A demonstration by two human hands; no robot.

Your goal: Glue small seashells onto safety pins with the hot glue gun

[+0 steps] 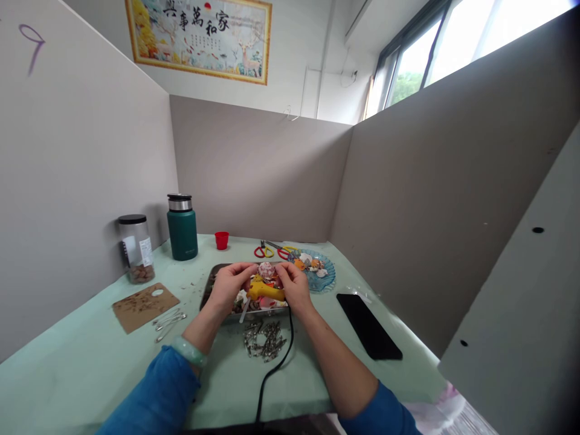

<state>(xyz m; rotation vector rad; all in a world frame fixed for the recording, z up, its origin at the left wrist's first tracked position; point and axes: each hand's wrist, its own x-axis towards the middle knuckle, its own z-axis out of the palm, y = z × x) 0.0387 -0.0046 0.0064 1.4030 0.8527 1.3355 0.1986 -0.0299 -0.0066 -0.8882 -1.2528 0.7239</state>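
Observation:
Over a metal tray, my left hand and my right hand face each other with fingers closed. Between their fingertips is a small pink and white fabric flower, pinched from both sides. Just below it, a yellow hot glue gun rests across the tray, partly behind my right hand. Its black cord runs down toward the table's front edge. Colourful small pieces fill the tray, many hidden by the hands and glue gun. A heap of metal clips lies in front.
At left are a brown card, metal pins, a jar and a green flask. A red cup, scissors and a blue plate of ornaments stand behind. A black phone lies right. Partitions enclose the table.

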